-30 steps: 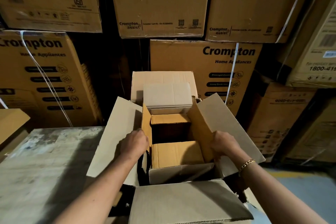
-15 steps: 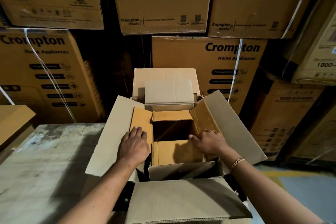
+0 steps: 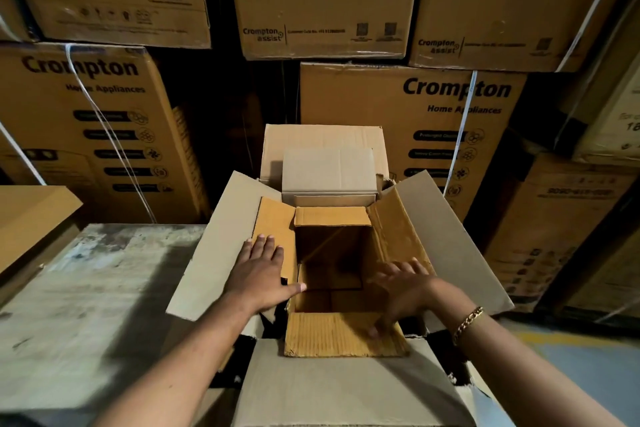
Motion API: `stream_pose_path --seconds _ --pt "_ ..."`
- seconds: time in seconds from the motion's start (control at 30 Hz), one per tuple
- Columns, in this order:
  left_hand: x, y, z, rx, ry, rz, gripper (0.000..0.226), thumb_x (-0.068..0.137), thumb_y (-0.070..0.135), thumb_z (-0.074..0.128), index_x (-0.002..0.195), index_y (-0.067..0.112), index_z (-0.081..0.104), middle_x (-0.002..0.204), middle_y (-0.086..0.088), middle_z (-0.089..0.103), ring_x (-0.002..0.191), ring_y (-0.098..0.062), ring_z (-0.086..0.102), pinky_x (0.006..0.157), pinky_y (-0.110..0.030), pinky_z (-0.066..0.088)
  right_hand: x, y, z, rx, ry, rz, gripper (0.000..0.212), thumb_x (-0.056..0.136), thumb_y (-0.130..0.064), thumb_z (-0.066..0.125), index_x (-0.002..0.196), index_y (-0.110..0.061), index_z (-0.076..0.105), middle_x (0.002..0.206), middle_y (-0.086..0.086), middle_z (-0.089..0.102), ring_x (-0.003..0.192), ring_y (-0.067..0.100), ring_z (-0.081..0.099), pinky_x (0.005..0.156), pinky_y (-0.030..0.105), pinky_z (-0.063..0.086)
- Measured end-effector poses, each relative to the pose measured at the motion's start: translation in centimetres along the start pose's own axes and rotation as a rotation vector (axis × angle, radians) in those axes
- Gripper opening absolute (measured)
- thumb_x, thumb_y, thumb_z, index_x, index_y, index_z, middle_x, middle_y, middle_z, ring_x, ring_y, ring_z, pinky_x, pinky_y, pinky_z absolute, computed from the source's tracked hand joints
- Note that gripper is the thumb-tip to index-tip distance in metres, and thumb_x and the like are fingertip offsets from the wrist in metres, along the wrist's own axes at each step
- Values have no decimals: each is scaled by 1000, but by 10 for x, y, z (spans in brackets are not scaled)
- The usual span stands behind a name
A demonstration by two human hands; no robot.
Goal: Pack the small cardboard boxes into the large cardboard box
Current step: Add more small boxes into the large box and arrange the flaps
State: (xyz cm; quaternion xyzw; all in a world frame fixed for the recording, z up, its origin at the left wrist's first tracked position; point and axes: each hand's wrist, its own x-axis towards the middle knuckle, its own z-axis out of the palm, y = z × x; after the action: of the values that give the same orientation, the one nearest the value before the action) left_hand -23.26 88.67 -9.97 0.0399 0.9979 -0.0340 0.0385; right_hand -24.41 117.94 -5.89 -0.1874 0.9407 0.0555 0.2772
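A wall of printed Crompton cartons rises behind a scuffed, paint-worn table. The large cardboard box, dull grey-brown, has its flaps splayed wide. Inside it sits a small cardboard box, ochre and ribbed, with its flaps folded outward and its square cavity in shadow. The left hand lies flat on the small box's left flap, fingers straight. The right hand, blurred, spreads loose fingers over the near flap, gripping nothing. A gold chain bracelet circles that wrist.

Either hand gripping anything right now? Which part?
Nothing is gripped. Left hand lies flat on the left flap of the small box; right hand, blurred, fingers spread, is over its near flap.
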Motion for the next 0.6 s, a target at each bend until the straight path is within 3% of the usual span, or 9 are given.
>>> stream_pose_path --seconds 0.1,0.17,0.23,0.37,0.5,0.6 --pt "3 7 -5 89 64 -6 90 89 78 27 155 17 29 165 -12 19 153 -30 10 124 -48 2 3 1 0 25 -39 29 137 52 -89 67 161 -33 6 168 4 -15 151 32 -24 119 52 -17" --pt "12 12 -12 140 119 -3 79 90 74 31 145 19 44 152 -12 39 143 -32 28 121 -51 11 6 3 0 -13 -61 34 128 61 -84 68 161 -31 7 168 4 -12 150 32 -25 119 54 -18" --pt "26 17 -16 180 134 14 71 91 70 37 141 22 47 146 -11 43 138 -31 33 120 -53 13 10 3 0 -36 -71 35 121 67 -80 67 161 -31 9 169 2 -8 150 33 -25 118 55 -18" --pt "62 22 -12 200 61 67 72 95 63 42 155 27 29 163 -13 20 149 -36 16 122 -53 7 13 6 0 -19 -82 26 121 65 -84 65 161 -32 12 169 -1 -6 150 33 -27 117 55 -19" --pt "102 20 -18 103 70 32 80 94 64 43 159 31 8 167 -13 -4 151 -38 9 121 -52 15 12 8 -3 -46 -99 -2 116 67 -84 64 160 -33 16 170 -1 -1 150 33 -25 119 58 -16" --pt "128 16 -24 51 130 -29 83 95 63 44 158 33 -1 165 -13 -16 151 -39 8 118 -53 22 15 2 -17 -95 -113 4 105 74 -82 59 157 -28 26 168 -1 13 154 33 -8 121 58 -2"
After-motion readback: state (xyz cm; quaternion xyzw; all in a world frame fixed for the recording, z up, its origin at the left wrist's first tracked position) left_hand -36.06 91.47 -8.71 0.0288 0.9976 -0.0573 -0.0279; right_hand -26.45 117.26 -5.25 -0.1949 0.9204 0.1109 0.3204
